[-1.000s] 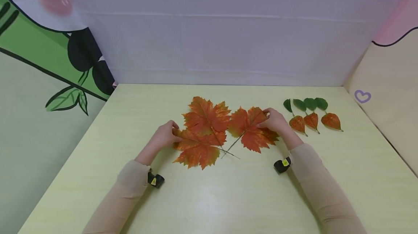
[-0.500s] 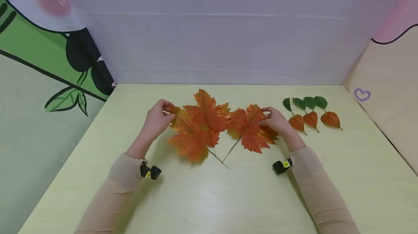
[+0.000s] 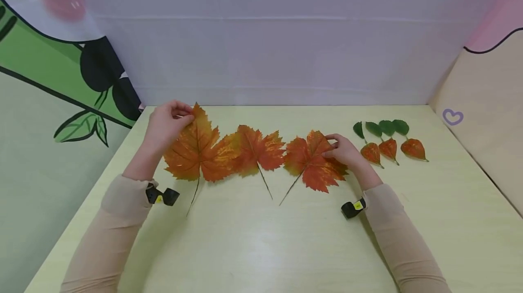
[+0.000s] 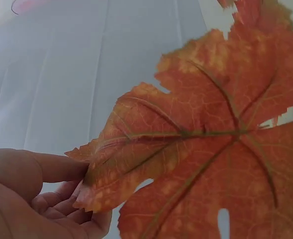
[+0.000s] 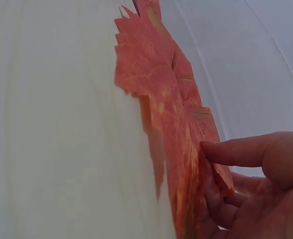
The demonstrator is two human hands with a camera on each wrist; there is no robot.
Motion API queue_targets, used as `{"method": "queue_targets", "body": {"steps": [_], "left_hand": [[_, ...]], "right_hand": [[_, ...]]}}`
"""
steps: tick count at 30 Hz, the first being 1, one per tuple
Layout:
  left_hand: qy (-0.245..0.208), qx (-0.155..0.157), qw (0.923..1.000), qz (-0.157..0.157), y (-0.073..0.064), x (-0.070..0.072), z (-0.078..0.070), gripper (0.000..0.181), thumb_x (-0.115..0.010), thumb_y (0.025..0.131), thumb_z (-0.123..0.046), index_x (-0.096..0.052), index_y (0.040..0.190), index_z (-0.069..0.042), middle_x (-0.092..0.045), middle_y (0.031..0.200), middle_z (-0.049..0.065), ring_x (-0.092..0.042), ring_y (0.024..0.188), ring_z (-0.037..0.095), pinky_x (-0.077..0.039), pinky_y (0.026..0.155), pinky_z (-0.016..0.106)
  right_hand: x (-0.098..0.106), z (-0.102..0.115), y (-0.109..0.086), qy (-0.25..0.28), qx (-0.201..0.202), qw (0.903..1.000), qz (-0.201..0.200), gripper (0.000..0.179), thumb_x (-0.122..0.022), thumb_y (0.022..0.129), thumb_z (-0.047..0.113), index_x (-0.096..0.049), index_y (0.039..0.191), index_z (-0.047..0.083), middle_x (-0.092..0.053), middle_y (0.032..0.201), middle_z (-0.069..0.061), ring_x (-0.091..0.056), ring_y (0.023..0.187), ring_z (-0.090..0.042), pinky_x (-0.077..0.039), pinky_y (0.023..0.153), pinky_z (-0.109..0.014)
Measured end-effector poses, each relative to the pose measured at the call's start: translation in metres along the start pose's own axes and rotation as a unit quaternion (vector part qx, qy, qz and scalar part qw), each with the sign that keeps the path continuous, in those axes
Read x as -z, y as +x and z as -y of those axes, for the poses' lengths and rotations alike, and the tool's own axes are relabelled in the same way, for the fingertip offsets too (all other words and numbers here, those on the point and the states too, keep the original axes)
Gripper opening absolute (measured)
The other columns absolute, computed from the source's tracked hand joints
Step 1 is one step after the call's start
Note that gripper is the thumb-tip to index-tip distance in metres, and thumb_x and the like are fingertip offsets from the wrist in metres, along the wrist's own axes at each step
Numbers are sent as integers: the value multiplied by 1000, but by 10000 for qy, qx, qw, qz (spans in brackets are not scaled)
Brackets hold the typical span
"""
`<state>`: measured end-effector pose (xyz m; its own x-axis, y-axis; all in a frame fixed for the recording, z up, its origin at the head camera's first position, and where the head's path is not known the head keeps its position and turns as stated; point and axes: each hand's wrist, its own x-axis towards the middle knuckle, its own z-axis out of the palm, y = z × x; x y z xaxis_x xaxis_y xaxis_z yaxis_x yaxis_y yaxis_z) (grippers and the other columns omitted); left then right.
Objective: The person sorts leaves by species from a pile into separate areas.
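At the left of the head view my left hand [image 3: 163,128] pinches the top lobe of an orange artificial maple leaf [image 3: 199,153], raised with its thin stem hanging down. In the left wrist view, thumb and fingers grip this leaf's tip [image 4: 99,177]. A second orange leaf [image 3: 258,148] lies in the middle, partly overlapped by the first. My right hand [image 3: 346,153] holds the upper right edge of a third orange leaf [image 3: 312,162]. Close up, thumb and fingers pinch that leaf's folded edge [image 5: 198,134] in the right wrist view.
On the pale table [image 3: 261,247], several small green leaves [image 3: 386,127] sit to the right, above three orange lantern-shaped pods [image 3: 389,148]. A fabric backdrop [image 3: 265,57] rises behind the far edge. Printed side panels flank the table.
My left hand has lifted its leaf off the other one and carried it left and away, turning its stem downward. The middle leaf is uncovered more. My right hand stays nearly still.
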<state>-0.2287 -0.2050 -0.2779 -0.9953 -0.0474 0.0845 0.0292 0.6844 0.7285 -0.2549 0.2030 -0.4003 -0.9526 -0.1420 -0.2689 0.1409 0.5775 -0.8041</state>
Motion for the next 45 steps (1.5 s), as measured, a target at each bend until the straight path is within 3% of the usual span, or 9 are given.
{"method": "queue_targets", "body": {"steps": [7, 11, 16, 21, 28, 32, 36, 39, 45], "left_hand": [[224, 177, 9996, 72, 48, 16, 29, 24, -50, 93, -14, -52, 112, 2, -56, 107, 20, -51, 91, 26, -41, 72, 27], [308, 286, 9990, -129, 73, 13, 53, 22, -52, 91, -11, -55, 108, 4, -56, 104, 21, -51, 90, 28, -41, 71, 29], [247, 501, 9976, -406, 94, 2, 84, 23, -51, 90, -8, -56, 107, 6, -55, 103, 22, -51, 90, 30, -42, 73, 35], [228, 709, 9959, -507, 110, -7, 109, 25, -49, 91, -11, -57, 110, 5, -56, 105, 22, -51, 93, 32, -42, 76, 37], [-73, 834, 9962, -254, 111, -13, 125, 44, -46, 92, -21, -46, 128, 4, -50, 124, 26, -45, 114, 38, -36, 96, 46], [-82, 543, 9977, -393, 111, -16, 127, 42, -43, 94, -24, -47, 128, 0, -47, 128, 23, -42, 118, 36, -34, 98, 47], [14, 214, 9979, -604, 110, -16, 116, 37, -44, 94, -23, -50, 124, -2, -50, 124, 20, -45, 114, 33, -37, 94, 46], [31, 84, 9984, -552, 108, -18, 103, 36, -45, 94, -24, -51, 121, -1, -51, 120, 20, -47, 111, 34, -39, 90, 45], [64, 130, 9995, -277, 98, -30, 78, 34, -48, 93, -23, -53, 117, 0, -54, 114, 19, -51, 103, 33, -41, 87, 43]], "right_hand": [[-2, -4, -1, -18, 24, 10000, 9, 61, -58, 87, 9, -28, 140, 3, -46, 114, -23, -49, 91, -28, -43, 81, -34], [-5, -7, -3, -40, 5, 10000, 60, 61, -58, 88, 9, -28, 140, 3, -46, 116, -25, -50, 93, -29, -42, 84, -37], [-9, -11, -6, -54, 44, 9999, 117, 60, -57, 88, 8, -28, 140, 2, -47, 117, -26, -52, 93, -30, -43, 84, -38], [-10, -9, -7, -30, 67, 9999, 142, 60, -57, 87, 7, -28, 140, 2, -47, 117, -27, -52, 91, -29, -44, 83, -37], [-12, -7, -4, -29, 77, 9999, 122, 60, -57, 87, 6, -28, 140, 3, -49, 113, -23, -52, 87, -27, -44, 79, -34], [-11, -6, -1, -149, 133, 9998, 102, 60, -57, 87, 7, -29, 140, 3, -49, 113, -23, -52, 89, -27, -44, 81, -36], [-9, -4, 1, -204, 140, 9997, 69, 61, -58, 87, 8, -28, 140, 3, -48, 116, -25, -51, 94, -30, -42, 86, -40], [-7, -3, 1, -146, 87, 9998, 33, 61, -58, 87, 8, -28, 140, 4, -47, 118, -26, -51, 97, -33, -41, 89, -43], [-3, -4, 3, -142, 61, 9999, 0, 62, -58, 87, 9, -27, 141, 4, -46, 120, -26, -50, 100, -34, -40, 91, -44]]}}
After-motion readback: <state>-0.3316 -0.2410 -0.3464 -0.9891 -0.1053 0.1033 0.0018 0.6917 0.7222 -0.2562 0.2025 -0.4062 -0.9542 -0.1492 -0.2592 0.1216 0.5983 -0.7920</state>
